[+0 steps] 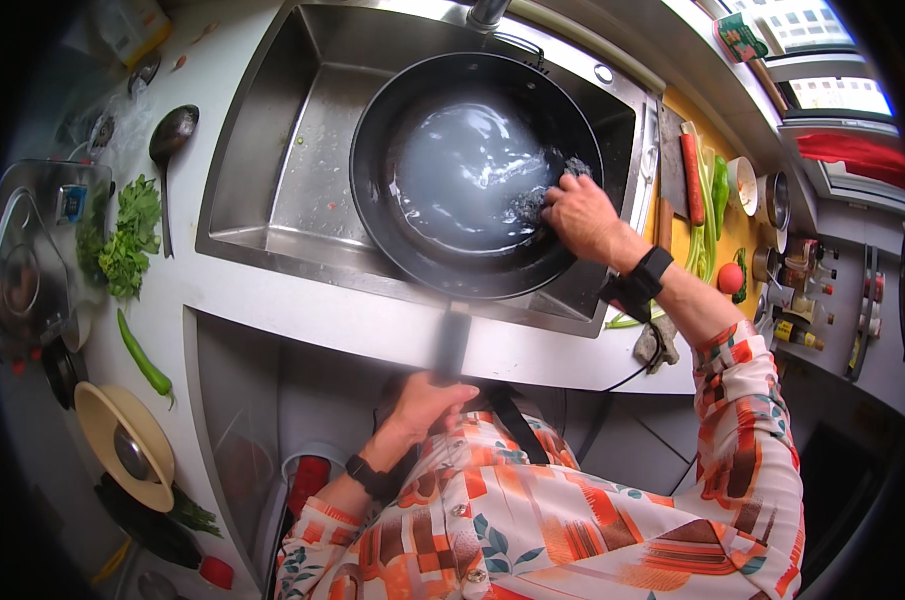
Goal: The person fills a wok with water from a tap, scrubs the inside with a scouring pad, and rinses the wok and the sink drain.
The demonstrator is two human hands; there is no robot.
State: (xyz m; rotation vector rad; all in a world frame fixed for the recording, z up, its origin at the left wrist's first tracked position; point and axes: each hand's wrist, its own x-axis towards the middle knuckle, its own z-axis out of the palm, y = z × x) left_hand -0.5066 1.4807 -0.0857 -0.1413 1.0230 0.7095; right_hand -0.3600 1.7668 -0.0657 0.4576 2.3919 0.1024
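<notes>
A large dark wok (392, 247) with cloudy water in it rests over the stainless steel sink (261, 157), its handle pointing toward my body. The wok's handle (453, 341) looks blurred, and my left hand (426, 405) grips its end. My right hand (583, 217) reaches over the wok's right side. Its fingers are closed on a dark, mesh-like scrubber (576, 166), partly hidden by the fingers, at the water along the inner wall. The faucet (488, 11) stands behind the wok.
Left counter: a ladle (173, 135), leafy greens (131, 232), a green chili pepper (144, 356) and a beige bowl (92, 420). Right of the sink: a cleaver (671, 150), a carrot (692, 180), celery (706, 240), a tomato (730, 278), bowls and bottles. A grey cloth (658, 346) lies near the front edge.
</notes>
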